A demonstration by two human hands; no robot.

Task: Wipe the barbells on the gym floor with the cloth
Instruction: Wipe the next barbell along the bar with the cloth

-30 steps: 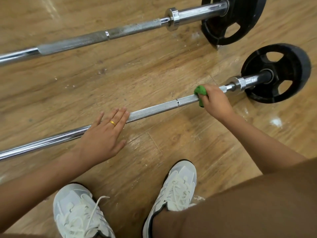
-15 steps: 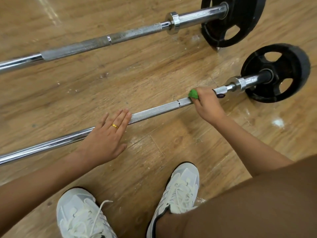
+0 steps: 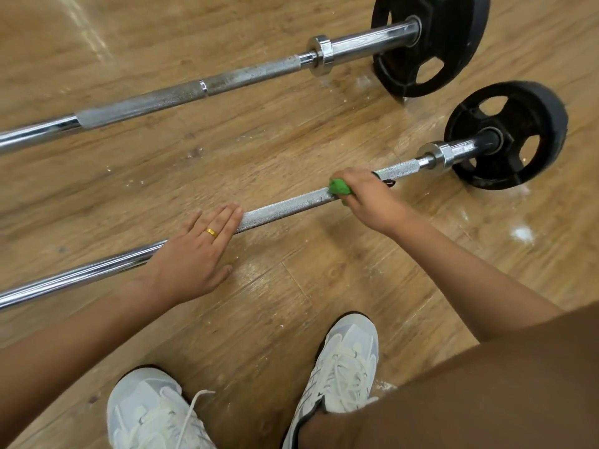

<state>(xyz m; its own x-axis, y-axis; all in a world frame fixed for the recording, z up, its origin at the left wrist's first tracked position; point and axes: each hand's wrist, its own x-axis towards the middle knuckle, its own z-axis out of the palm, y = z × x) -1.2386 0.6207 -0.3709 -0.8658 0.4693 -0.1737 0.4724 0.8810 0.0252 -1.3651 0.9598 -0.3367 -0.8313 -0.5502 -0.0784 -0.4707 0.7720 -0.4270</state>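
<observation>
The far barbell [image 3: 162, 100] and the near barbell [image 3: 285, 210] are lying side by side on the floor [image 3: 259, 150], well apart, the far one behind the near one. Each is carrying a plate at its right end, the far plate [image 3: 431, 43] sitting behind and left of the near plate [image 3: 505, 134]. The left hand [image 3: 191, 254] is resting flat on the near barbell's shaft. To its right, the right hand [image 3: 369, 199] is holding the cloth [image 3: 339, 186] on the same shaft, left of the collar [image 3: 439, 155]. The left shoe [image 3: 152, 413] and the right shoe [image 3: 343, 354] are standing on the floor in front of the near barbell.

Wooden floor [image 3: 291, 140] bearing a near barbell [image 3: 285, 210] and a far barbell [image 3: 162, 100]; white left shoe [image 3: 152, 413] and right shoe [image 3: 343, 367] stand on it.
</observation>
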